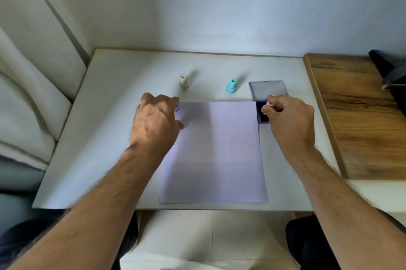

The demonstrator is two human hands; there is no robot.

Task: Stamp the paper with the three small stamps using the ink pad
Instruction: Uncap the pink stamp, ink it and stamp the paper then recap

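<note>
A sheet of paper (217,151) lies on the white table (105,129). One blue stamp mark (176,108) shows at its top left corner. My left hand (156,122) rests on the paper's upper left part, fingers bent, holding nothing. My right hand (290,120) grips a small pink stamp (268,104) over the dark pad of the open purple ink pad (262,116), whose clear lid (268,89) lies open behind it. A beige stamp (183,82) and a teal stamp (231,85) stand upright behind the paper.
A wooden board (356,116) lies along the table's right side, with a dark object (391,72) at its far end. A wall stands close behind the table. A padded white surface (33,94) is on the left. My knees show below the front edge.
</note>
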